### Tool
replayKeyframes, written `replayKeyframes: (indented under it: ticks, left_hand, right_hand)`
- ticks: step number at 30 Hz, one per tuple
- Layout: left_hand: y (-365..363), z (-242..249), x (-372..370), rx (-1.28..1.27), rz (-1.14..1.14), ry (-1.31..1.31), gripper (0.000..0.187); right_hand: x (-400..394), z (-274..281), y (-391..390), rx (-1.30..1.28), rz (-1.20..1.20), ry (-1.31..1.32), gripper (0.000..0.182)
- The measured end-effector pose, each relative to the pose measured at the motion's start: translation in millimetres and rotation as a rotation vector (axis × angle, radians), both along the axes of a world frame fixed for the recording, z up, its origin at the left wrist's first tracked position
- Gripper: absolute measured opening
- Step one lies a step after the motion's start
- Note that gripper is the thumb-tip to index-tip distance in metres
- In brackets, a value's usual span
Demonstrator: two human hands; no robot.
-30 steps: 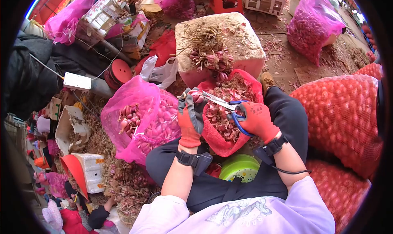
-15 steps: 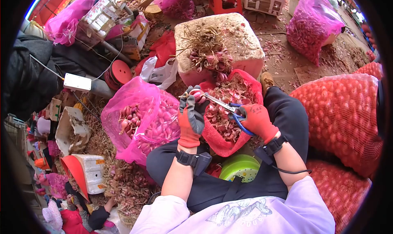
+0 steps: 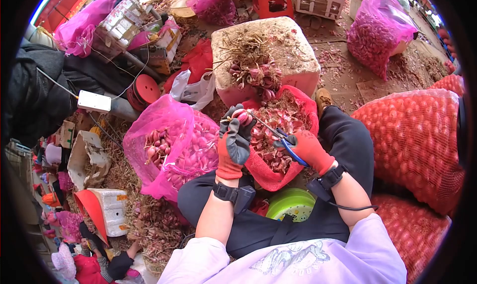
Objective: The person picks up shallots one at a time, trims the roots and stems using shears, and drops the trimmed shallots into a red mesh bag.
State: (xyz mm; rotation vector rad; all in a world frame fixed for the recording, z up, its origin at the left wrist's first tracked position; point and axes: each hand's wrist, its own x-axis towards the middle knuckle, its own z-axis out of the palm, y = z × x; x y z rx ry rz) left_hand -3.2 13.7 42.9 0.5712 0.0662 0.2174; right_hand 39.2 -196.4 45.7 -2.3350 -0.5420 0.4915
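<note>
Gloved in red and grey, my left hand (image 3: 233, 142) grips a shallot (image 3: 242, 116) between thumb and fingers. My right hand (image 3: 308, 147), in a matching glove, is wrapped round the blue handles of scissors (image 3: 268, 127), whose tips reach the shallot's right side. Under both hands lies an open red mesh bag (image 3: 268, 177) full of dry skins and trimmings. To the left of my left hand, an open pink mesh bag (image 3: 144, 125) holds many shallots. A dried bunch of shallots (image 3: 256, 74) with stalks rests on the foam block ahead.
The foam block (image 3: 303, 45) stands in front of me. Full red mesh sacks (image 3: 407, 145) crowd my right side. A green basin (image 3: 293, 202) sits between my legs. Loose shallots and stalks (image 3: 151, 224) cover the ground at left. Another person (image 3: 89, 264) sits at lower left.
The scissor blades have come together and turned to point more up and left. The shallot in my left hand has shifted slightly and shows more clearly.
</note>
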Motion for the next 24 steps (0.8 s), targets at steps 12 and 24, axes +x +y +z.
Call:
replayKeyframes:
  ticks: [12,24]
  left_hand:
    - [3.3,-6.7,3.2,-0.048,0.081,0.043,0.029]
    - [-3.8,-8.7,3.1,-0.036,0.057,0.069,0.028]
  right_hand:
    - [-4.5,25.0,-1.1,0.038,-0.041,-0.19,0.049]
    - [-3.0,9.8,-4.8,-0.1,0.066,-0.231,0.055]
